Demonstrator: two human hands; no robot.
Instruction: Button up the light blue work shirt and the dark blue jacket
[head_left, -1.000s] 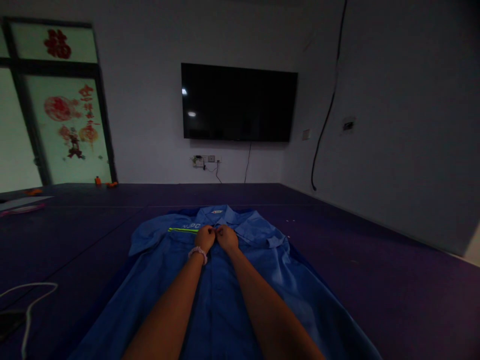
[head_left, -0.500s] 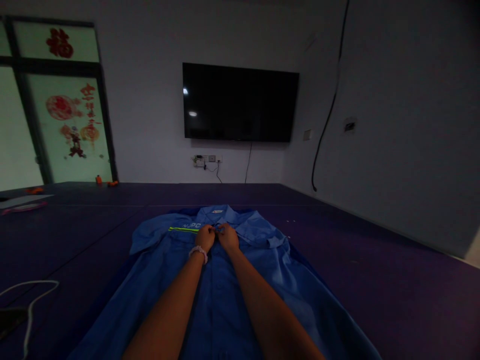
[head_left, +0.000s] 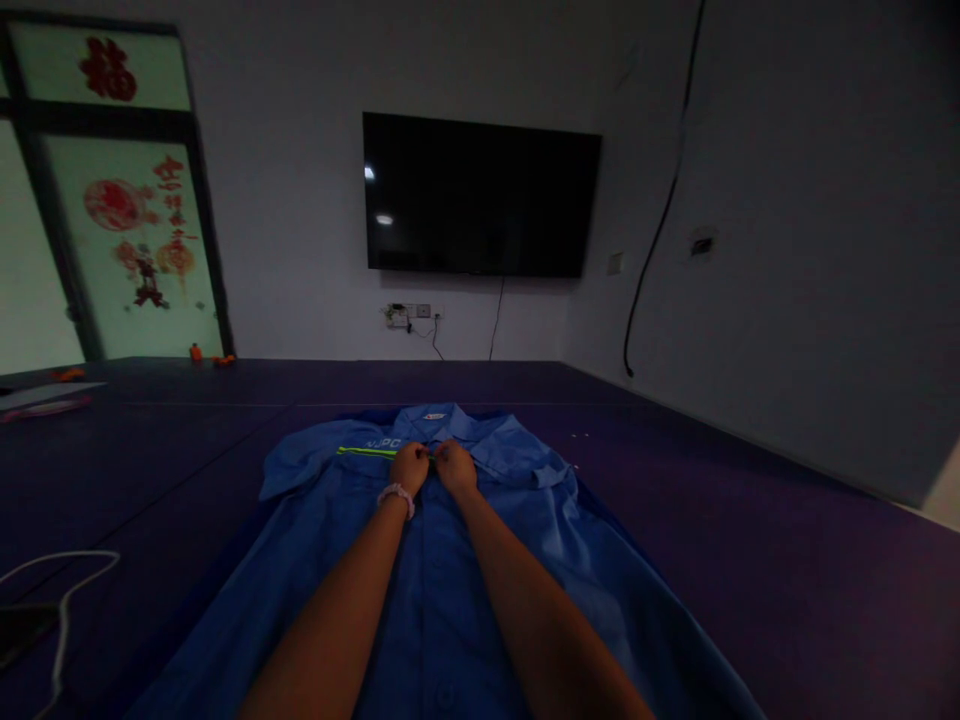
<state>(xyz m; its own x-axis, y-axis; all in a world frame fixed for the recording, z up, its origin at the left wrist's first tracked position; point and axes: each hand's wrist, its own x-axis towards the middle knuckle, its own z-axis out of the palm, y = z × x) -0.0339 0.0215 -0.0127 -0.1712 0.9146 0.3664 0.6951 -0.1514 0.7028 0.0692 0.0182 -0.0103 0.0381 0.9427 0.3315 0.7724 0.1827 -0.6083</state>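
A blue short-sleeved work shirt [head_left: 322, 560] lies spread face up, its collar at the far end. White letters and a bright yellow-green stripe mark the left side of its chest. My left hand [head_left: 410, 467], with a pink band round the wrist, is closed in a pinch on the shirt's front edge just below the collar. Right beside it, my right hand [head_left: 455, 467] pinches the same front opening. The fingertips of both hands nearly meet; whether a button sits between them is too small and dark to tell.
Purple matting [head_left: 750, 560] surrounds the shirt. A white cable [head_left: 82, 590] and a dark flat device [head_left: 26, 630] lie at the near left. Orange objects [head_left: 223, 360] sit by the glass door. A television [head_left: 480, 195] hangs on the far wall.
The view has tipped slightly, so the scene sits a little higher. My hands stay at the same spot on the shirt front, with only small finger shifts.
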